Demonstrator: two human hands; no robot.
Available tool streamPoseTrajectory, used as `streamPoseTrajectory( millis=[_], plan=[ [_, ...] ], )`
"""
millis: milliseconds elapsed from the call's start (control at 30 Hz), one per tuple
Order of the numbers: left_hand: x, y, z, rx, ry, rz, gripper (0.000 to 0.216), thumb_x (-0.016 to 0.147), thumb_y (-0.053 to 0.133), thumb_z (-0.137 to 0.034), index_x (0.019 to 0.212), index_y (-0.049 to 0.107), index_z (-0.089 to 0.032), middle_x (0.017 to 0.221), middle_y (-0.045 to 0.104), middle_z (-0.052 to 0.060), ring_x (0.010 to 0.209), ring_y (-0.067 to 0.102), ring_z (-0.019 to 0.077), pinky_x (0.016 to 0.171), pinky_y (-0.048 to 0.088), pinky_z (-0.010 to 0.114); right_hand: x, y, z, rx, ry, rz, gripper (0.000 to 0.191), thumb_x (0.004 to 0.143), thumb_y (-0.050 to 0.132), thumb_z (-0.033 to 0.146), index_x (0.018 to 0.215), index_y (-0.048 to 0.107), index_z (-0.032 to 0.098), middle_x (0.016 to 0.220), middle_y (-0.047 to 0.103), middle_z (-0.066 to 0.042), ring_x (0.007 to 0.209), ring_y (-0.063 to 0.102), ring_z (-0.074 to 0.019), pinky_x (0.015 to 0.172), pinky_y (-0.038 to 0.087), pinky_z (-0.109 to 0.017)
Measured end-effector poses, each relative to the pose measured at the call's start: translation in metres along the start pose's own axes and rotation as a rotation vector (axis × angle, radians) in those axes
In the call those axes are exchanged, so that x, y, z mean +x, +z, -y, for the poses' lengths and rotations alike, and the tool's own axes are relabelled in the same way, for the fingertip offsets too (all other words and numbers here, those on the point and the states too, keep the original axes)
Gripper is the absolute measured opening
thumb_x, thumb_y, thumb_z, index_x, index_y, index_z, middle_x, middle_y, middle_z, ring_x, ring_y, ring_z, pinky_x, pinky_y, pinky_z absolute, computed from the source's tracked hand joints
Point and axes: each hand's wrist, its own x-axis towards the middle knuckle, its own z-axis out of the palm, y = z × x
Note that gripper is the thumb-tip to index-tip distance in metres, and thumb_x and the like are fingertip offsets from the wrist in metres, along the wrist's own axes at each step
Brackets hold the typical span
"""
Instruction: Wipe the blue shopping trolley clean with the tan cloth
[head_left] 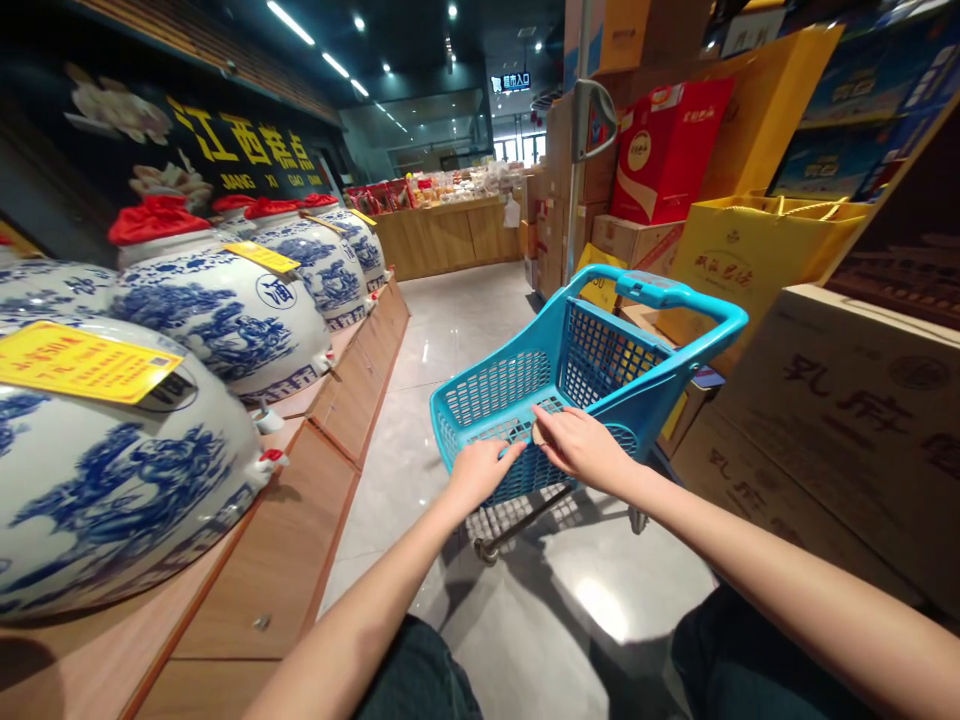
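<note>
Possibly risking a sideways roll into the big jars (217, 320) or stacked boxes (847, 400), if pushing the shopping cart (499, 385) by its near side rather than its handle (652, 292) over shiny floor (431, 325). Curling left hand (481, 470) and right hand (581, 442) at that side, bending fingers partway (not showing clearly whether gripping or merely touching). As for the cart, standing between jars and boxes, looking bright blue and lattice-walled, with handle end pointing toward the boxes.

Wall sign (244, 145): "江西糕点". Hanging sign (511, 82): "超市入口". Jar (217, 312): "酒".
</note>
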Motion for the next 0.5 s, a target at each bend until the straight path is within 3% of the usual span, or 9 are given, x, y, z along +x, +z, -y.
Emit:
streamPoseTrajectory(
  millis=[100,200,267,400,500],
  plan=[
    [-0.004,-0.002,0.002,-0.037,0.089,0.032,0.053,0.107,0.035,-0.055,0.106,0.076,-0.022,0.112,0.08,0.007,0.106,0.073,0.0256,0.091,0.051,0.031,-0.003,-0.011,-0.022,-0.04,-0.027,0.1,0.03,0.091,0.05,0.011,0.117,0.064,0.019,0.097,0.072,-0.008,0.097,0.068,-0.0246,0.107,0.048,-0.043],
    [-0.007,-0.006,0.012,0.031,0.199,0.079,0.044,0.106,0.041,-0.052,0.126,0.068,-0.023,0.125,0.076,0.008,0.113,0.071,0.027,0.093,0.052,0.033,-0.011,-0.028,-0.055,-0.059,0.079,0.128,0.021,0.089,0.051,0.013,0.103,0.065,0.02,0.096,0.072,-0.009,0.097,0.068,-0.0248,0.114,0.044,-0.046],
    [-0.009,-0.008,0.021,0.101,0.232,0.108,0.043,0.106,0.041,-0.052,0.126,0.066,-0.024,0.122,0.076,0.009,0.111,0.072,0.0276,0.092,0.052,0.033,-0.017,-0.034,-0.068,-0.065,0.142,0.114,0.019,0.09,0.049,0.013,0.099,0.065,0.021,0.1,0.073,-0.01,0.104,0.068,-0.0261,0.116,0.041,-0.049],
    [-0.009,-0.005,0.03,0.159,0.183,0.129,0.044,0.108,0.035,-0.052,0.116,0.068,-0.025,0.107,0.079,0.007,0.1,0.074,0.026,0.087,0.053,0.031,-0.024,-0.027,-0.046,-0.094,0.141,0.07,0.037,0.088,0.054,0.015,0.123,0.065,0.013,0.127,0.07,-0.02,0.136,0.055,-0.0362,0.121,0.035,-0.058],
    [-0.007,-0.004,0.03,0.17,0.155,0.121,0.042,0.108,0.035,-0.05,0.122,0.067,-0.026,0.104,0.079,0.007,0.098,0.075,0.026,0.084,0.052,0.03,-0.024,-0.016,-0.015,-0.052,0.034,0.081,0.052,0.094,0.06,0.032,0.143,0.058,0.015,0.149,0.057,-0.022,0.146,0.045,-0.0389,0.121,0.034,-0.062]
  ],
)
